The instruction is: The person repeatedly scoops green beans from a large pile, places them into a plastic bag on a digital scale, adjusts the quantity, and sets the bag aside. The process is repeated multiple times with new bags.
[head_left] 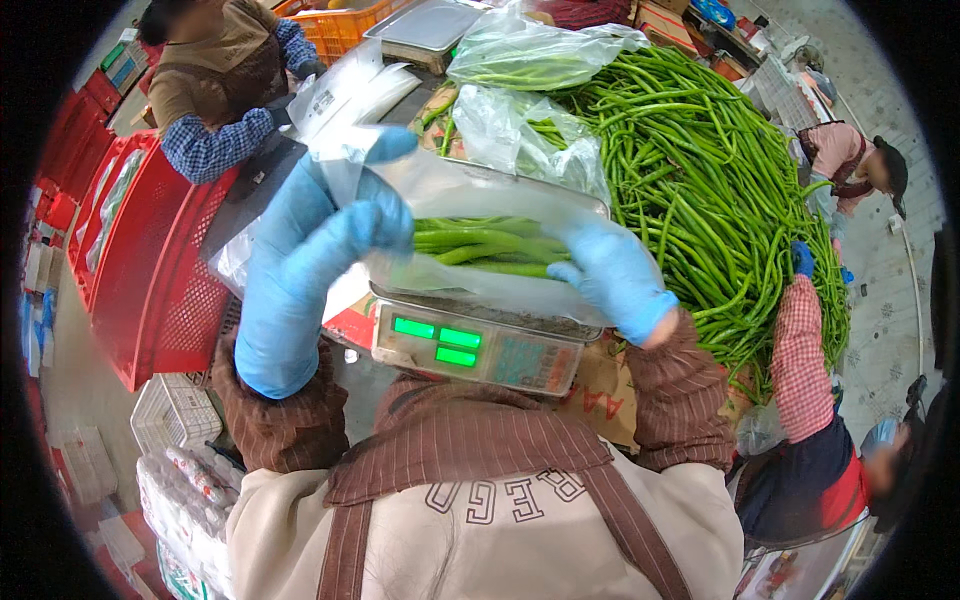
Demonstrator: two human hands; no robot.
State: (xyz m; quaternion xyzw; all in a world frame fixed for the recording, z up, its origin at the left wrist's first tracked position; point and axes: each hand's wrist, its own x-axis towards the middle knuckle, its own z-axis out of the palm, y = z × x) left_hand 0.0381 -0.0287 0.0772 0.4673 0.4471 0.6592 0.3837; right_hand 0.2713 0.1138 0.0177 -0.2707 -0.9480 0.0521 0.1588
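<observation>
A clear plastic bag holding long green chili peppers lies over the pan of a digital scale with lit green displays. My left hand, in a blue glove, grips the open-end plastic of the bag at its left side, fingers bent. At the bag's right side is my right hand, also blue-gloved and blurred, its fingers against the plastic; whether they pinch it is unclear. Just beyond my left hand lies a stack of flat plastic bags.
A large heap of green chili peppers spreads to the right, with co-workers' hands at its far edge. Filled bags lie beyond the scale. Red crates stand left, near another co-worker. An orange crate sits at the back.
</observation>
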